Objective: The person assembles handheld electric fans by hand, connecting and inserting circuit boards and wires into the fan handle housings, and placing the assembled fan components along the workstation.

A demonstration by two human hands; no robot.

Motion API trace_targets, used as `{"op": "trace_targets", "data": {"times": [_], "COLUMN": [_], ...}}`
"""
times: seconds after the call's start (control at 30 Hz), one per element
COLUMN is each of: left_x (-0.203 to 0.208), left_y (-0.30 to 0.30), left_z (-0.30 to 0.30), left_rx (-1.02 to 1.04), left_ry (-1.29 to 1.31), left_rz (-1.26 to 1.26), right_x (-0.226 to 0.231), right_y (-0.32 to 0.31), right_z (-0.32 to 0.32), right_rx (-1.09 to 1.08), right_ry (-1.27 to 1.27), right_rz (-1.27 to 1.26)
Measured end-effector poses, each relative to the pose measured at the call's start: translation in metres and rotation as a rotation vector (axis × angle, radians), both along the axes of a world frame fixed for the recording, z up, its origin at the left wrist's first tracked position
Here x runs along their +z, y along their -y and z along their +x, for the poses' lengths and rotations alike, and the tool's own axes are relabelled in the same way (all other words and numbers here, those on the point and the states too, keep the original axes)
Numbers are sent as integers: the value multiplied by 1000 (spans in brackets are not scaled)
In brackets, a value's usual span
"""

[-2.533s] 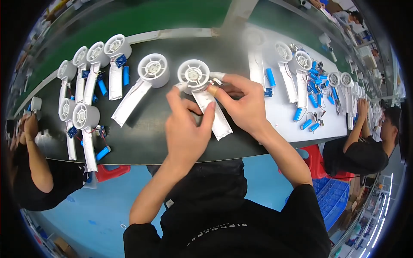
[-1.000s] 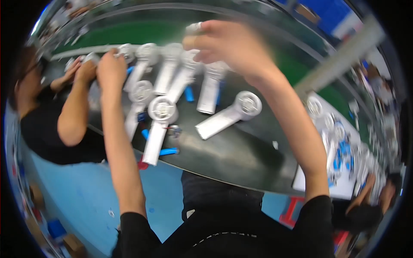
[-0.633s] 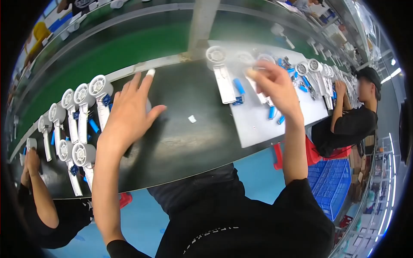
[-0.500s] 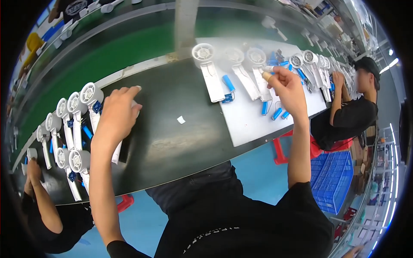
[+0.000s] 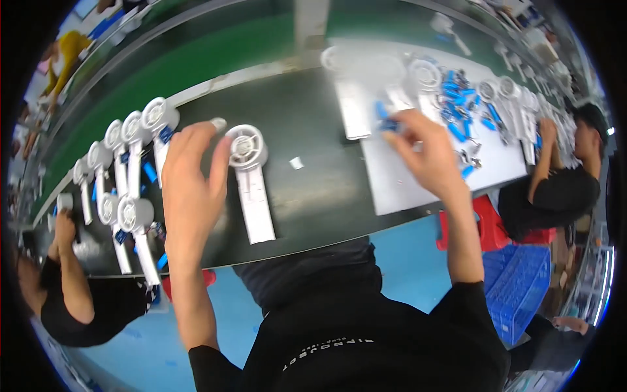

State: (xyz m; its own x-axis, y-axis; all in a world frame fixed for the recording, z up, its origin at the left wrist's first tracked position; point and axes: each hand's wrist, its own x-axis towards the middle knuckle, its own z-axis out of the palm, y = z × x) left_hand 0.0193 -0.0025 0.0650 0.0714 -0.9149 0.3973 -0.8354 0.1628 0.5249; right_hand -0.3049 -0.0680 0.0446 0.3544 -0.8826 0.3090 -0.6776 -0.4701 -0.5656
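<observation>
Black shirt (image 5: 392, 356): white lettering (image 5: 320, 345) curves across the wearer's chest, one line of large capitals, clear enough to read, upside down from up here.
Smaller line (image 5: 335, 339): sits against the large one, too fine for me to make out.
White fan (image 5: 256, 206) in front of the wearer: any print too blurred.
Blue cells (image 5: 456, 132): any print too small.

Blue floor (image 5: 410, 271) beneath dark worktable (image 5: 317, 212)
</observation>
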Motion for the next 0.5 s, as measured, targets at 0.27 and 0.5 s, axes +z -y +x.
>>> {"op": "trace_targets", "data": {"times": [0.27, 0.5], "left_x": [-15, -55], "left_y": [-41, -44], "left_z": [10, 2], "left_rx": [-273, -240], "left_ry": [-111, -213], "left_rz": [58, -93], "right_x": [6, -14], "right_y": [-9, -28], "right_z": [18, 96], "right_rx": [200, 295], "right_ry": [731, 806], "right_rz": [363, 894]}}
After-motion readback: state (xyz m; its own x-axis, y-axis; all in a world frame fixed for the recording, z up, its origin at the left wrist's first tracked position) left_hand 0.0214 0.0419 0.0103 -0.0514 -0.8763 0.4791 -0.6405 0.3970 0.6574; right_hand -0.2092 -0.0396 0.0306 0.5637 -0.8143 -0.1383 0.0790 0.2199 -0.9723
